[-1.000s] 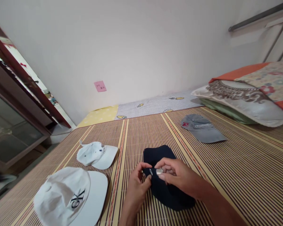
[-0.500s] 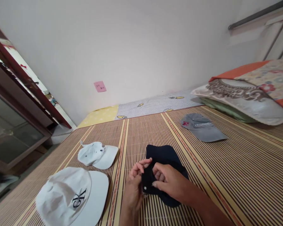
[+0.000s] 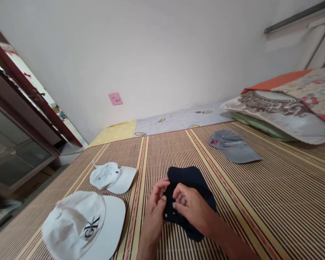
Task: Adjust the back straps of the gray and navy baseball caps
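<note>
A dark navy baseball cap lies on the striped mat in front of me, brim pointing away and its dark inside partly showing. Two small pale studs show on its near left edge. My left hand is closed on that left edge, thumb and fingertips against the cloth. Over the cap's opening, my right hand has its fingers curled and thumb drawn in, closed on the black band of the cap. Its palm and wrist hide part of the crown.
To the left lie a white cap with black letters and a smaller white cap. A grey cap rests at the back right, near stacked pillows. A pink note is on the wall behind the striped mat.
My left thumb has come up onto the cap's edge and the left fingers have shifted slightly. The near edge has turned a little; two studs show where one did. My right hand stays over the cap.
</note>
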### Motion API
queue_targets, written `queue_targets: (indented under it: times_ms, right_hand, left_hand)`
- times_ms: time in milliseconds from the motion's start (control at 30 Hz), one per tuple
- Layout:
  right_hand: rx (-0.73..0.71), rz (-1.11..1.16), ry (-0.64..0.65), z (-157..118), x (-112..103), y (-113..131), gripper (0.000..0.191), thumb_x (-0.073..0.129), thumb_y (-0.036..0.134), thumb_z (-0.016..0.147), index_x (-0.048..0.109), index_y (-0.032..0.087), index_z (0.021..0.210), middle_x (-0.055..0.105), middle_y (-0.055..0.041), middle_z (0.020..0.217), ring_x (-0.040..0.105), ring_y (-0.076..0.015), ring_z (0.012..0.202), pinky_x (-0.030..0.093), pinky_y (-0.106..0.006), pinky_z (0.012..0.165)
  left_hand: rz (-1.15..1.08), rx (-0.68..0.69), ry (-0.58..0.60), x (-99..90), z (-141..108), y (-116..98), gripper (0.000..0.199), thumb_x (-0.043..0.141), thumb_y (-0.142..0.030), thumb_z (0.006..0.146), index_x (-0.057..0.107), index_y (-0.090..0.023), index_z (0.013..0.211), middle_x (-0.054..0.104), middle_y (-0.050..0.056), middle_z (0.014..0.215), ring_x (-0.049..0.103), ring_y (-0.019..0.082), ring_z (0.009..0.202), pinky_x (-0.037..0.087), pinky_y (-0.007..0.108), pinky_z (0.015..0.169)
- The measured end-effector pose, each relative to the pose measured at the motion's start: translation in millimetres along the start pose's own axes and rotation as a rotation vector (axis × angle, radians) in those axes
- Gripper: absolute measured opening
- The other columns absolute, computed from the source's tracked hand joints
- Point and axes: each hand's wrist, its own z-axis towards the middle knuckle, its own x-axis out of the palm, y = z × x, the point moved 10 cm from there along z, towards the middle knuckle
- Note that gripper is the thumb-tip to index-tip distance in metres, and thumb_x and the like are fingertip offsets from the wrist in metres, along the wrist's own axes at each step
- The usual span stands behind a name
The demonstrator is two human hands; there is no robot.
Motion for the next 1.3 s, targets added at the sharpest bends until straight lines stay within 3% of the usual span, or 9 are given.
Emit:
queue_targets:
  times_ms: [100,167,233,400,733,1000,1300]
  right_hand:
    - [0.008,0.025,-0.003,0.0,4.1,-3.7,0.025,0.058,-0.002,0.073,0.052,0.022,0.077,0.053,0.0065,0.065,0.055,-0.0128,0.064,0.041,-0.024,0.061]
    - [-0.001,-0.009,-0.004,-0.4,6.6,-4.3,0.026,0.056,-0.004,0.072,0.053,0.021,0.076,0.053,0.0062,0.065,0.053,-0.0124,0.064,0.038,-0.024,0.059]
    - [-0.009,-0.052,0.015,-1.1,10.2,-5.0,0.028,0.054,-0.007,0.072,0.054,0.021,0.077,0.053,0.0059,0.066,0.053,-0.0123,0.064,0.036,-0.024,0.059]
    - [0.012,-0.111,0.069,-3.3,17.4,-12.2,0.031,0.053,-0.008,0.074,0.057,0.02,0.085,0.058,0.0044,0.07,0.056,-0.0127,0.066,0.039,-0.025,0.063]
    - [-0.024,-0.16,0.07,-7.3,5.7,-2.7,0.033,0.048,-0.008,0.076,0.056,0.021,0.092,0.058,0.0027,0.078,0.057,-0.0155,0.075,0.04,-0.028,0.07]
    - [-0.006,-0.278,0.129,-11.1,-6.8,10.8,0.026,0.049,-0.005,0.077,0.052,0.021,0.082,0.053,0.0039,0.074,0.05,-0.0147,0.07,0.033,-0.029,0.065]
    - [-0.038,-0.348,0.119,-10.8,-8.0,6.8,0.029,0.05,-0.006,0.072,0.048,0.021,0.082,0.051,0.0042,0.074,0.049,-0.0144,0.069,0.03,-0.029,0.064]
  left_hand:
    - [0.406,0.081,-0.184,-16.7,-1.5,-16.2,0.012,0.071,-0.024,0.079,0.064,-0.024,0.089,0.064,0.004,0.1,0.061,0.024,0.098,0.047,0.034,0.084]
    - [0.596,0.047,-0.194,-17.7,-1.8,-17.7,0.021,0.077,-0.026,0.073,0.055,-0.024,0.075,0.055,-0.002,0.078,0.052,0.019,0.073,0.04,0.03,0.067]
    - [0.707,-0.046,-0.145,-16.7,-1.7,-10.1,0.028,0.078,-0.029,0.072,0.05,-0.025,0.07,0.051,-0.004,0.069,0.048,0.018,0.065,0.033,0.029,0.062]
    - [0.822,-0.238,-0.049,-21.7,-5.0,15.5,0.026,0.071,-0.032,0.077,0.051,-0.024,0.063,0.058,0.0,0.062,0.054,0.02,0.063,0.031,0.032,0.06]
    - [0.189,-0.299,0.045,-25.4,-4.7,51.0,0.025,0.075,-0.032,0.075,0.053,-0.021,0.072,0.059,-0.004,0.062,0.055,0.013,0.057,0.044,0.027,0.059]
    - [0.021,-0.28,-0.015,-27.7,-2.6,54.2,0.03,0.083,-0.033,0.069,0.056,-0.02,0.07,0.056,-0.006,0.061,0.055,0.011,0.057,0.051,0.027,0.06]
    - [-0.051,-0.227,0.006,-20.6,1.7,36.8,0.029,0.084,-0.026,0.067,0.056,-0.019,0.071,0.061,-0.005,0.065,0.052,0.01,0.059,0.042,0.023,0.06]
